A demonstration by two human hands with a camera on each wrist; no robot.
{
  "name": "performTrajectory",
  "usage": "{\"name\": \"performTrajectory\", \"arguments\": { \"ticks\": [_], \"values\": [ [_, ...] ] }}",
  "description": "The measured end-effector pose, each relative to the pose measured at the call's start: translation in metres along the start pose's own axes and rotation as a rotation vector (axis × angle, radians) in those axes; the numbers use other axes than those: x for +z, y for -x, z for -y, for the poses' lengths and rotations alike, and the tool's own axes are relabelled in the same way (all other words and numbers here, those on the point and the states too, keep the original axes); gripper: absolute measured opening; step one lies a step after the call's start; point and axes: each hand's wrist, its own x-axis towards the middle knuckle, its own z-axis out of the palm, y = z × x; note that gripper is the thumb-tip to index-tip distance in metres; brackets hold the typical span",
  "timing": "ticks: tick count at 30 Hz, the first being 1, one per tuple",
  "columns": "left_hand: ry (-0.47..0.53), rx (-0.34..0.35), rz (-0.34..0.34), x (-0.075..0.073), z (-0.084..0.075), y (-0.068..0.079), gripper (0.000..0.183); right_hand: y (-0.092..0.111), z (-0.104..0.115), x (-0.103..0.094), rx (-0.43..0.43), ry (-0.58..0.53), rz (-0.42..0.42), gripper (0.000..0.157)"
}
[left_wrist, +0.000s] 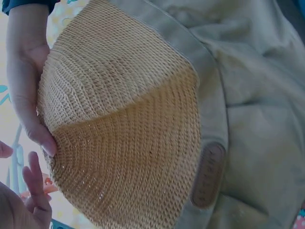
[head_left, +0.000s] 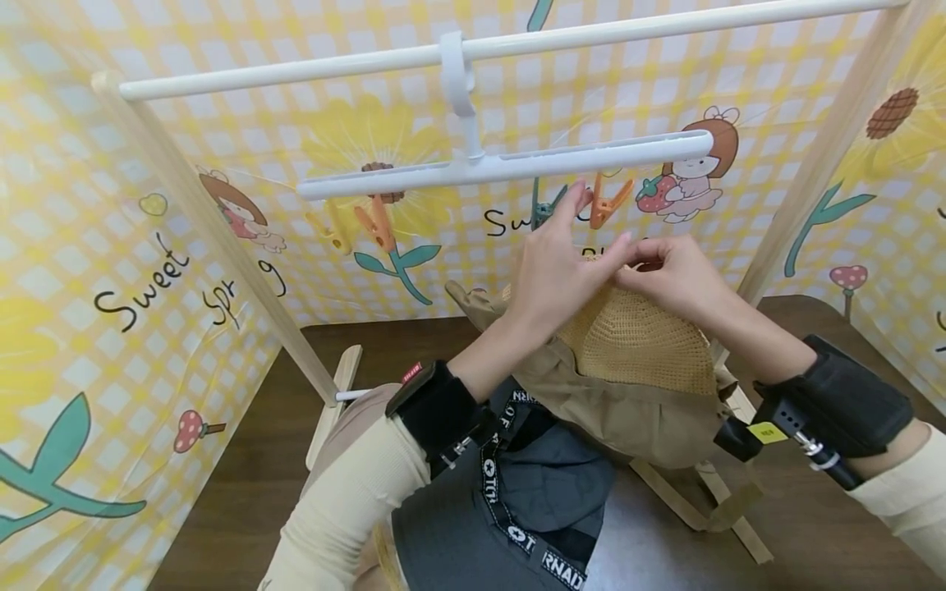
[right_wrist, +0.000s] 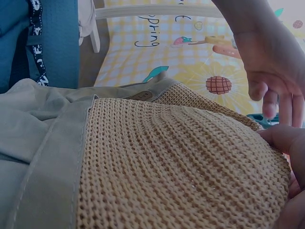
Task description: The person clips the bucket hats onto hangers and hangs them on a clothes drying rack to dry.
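Note:
A sun hat with a tan knitted crown (head_left: 636,336) and a khaki fabric brim (head_left: 606,410) hangs below the hanger's right half. My right hand (head_left: 676,275) pinches the top of the crown, fingers behind and thumb in front in the left wrist view. My left hand (head_left: 554,271) is just left of it, fingers raised and loosely bent, holding nothing visible. Its fingertips are by a teal clip (head_left: 545,209) and an orange clip (head_left: 609,203) under the white hanger (head_left: 510,168). The right wrist view shows the left hand (right_wrist: 274,67) above the crown, apart from it.
The hanger hooks over a white rail (head_left: 296,72) on a wooden frame (head_left: 222,238). An orange clip (head_left: 378,223) and a yellow clip (head_left: 332,228) hang at its left. A dark grey hat (head_left: 510,501) with lettered tape lies in front on the brown table (head_left: 244,460).

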Motion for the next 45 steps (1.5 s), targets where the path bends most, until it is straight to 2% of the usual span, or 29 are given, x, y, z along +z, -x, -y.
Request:
{"name": "performTrajectory", "arguments": {
  "ticks": [6, 11, 16, 25, 31, 34, 37, 38, 40, 43, 45],
  "values": [
    [0.038, -0.075, 0.043, 0.007, -0.002, -0.007, 0.071, 0.000, -0.001, 0.000, -0.005, -0.008, 0.003, 0.028],
    [0.055, -0.158, 0.122, 0.008, -0.003, -0.012, 0.081, 0.000, -0.001, 0.000, -0.005, -0.010, -0.009, 0.025],
    [0.083, -0.206, 0.169, 0.010, -0.003, -0.021, 0.089, -0.001, -0.003, 0.002, -0.003, -0.046, -0.018, 0.023],
    [0.084, -0.313, 0.195, 0.015, 0.002, -0.040, 0.091, 0.000, -0.005, 0.001, 0.001, -0.054, 0.004, 0.029],
    [0.113, -0.372, 0.173, 0.016, 0.007, -0.050, 0.093, 0.000, -0.007, 0.001, 0.003, -0.054, 0.016, 0.033],
    [0.114, -0.377, 0.163, 0.015, 0.009, -0.052, 0.092, -0.001, -0.008, 0.001, 0.006, -0.051, 0.014, 0.033],
    [0.108, -0.333, 0.154, 0.014, 0.011, -0.050, 0.088, -0.001, -0.008, 0.001, 0.005, -0.054, 0.013, 0.032],
    [0.094, -0.297, 0.146, 0.014, 0.011, -0.048, 0.085, -0.001, -0.009, 0.001, 0.004, -0.057, 0.013, 0.032],
    [0.042, -0.182, 0.112, 0.013, 0.013, -0.044, 0.074, -0.001, -0.010, 0.002, 0.003, -0.063, 0.015, 0.033],
    [-0.144, 0.041, -0.007, 0.011, 0.014, -0.040, 0.057, -0.001, -0.010, 0.002, 0.005, -0.069, 0.013, 0.032],
    [-0.304, 0.132, -0.103, 0.008, 0.015, -0.041, 0.054, -0.001, -0.009, 0.002, 0.007, -0.074, 0.013, 0.031]
  ]
}}
